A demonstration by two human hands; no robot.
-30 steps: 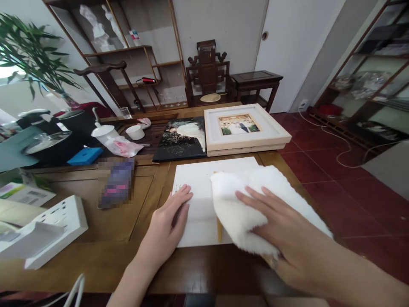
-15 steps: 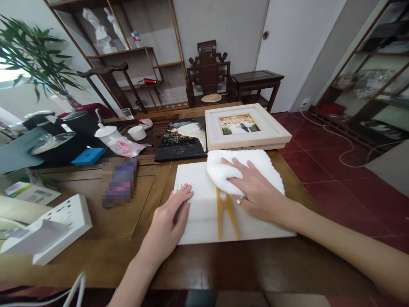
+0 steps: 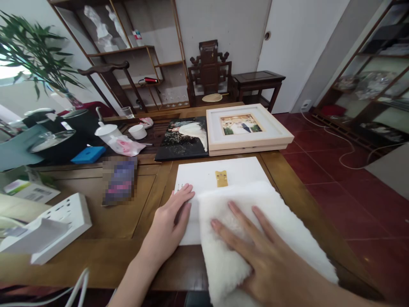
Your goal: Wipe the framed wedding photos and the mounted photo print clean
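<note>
A white panel (image 3: 198, 175) lies flat on the wooden table in front of me, with a yellow stand leg (image 3: 221, 178) fixed to its back; only the leg's top end shows. My left hand (image 3: 171, 219) rests flat on the panel's left edge, fingers stretched out and holding nothing. Over the panel's near right part spreads a fluffy white cloth (image 3: 297, 238), which hides the rest of the leg. My right hand (image 3: 258, 256) presses on this cloth with fingers spread and the thumb at a fold, slightly blurred.
Behind the panel lie a dark photo panel (image 3: 182, 138) and a light wooden picture frame (image 3: 249, 140). To the left are a white power strip (image 3: 76, 221), a blue box (image 3: 88, 154), a white teapot (image 3: 107, 132) and a cup (image 3: 137, 132). The table's right edge (image 3: 306, 192) drops to red floor tiles.
My right hand has drawn the white cloth down the panel towards me, from its far part to the near edge and past it. The leg's top end now shows. My left hand has stayed put.
</note>
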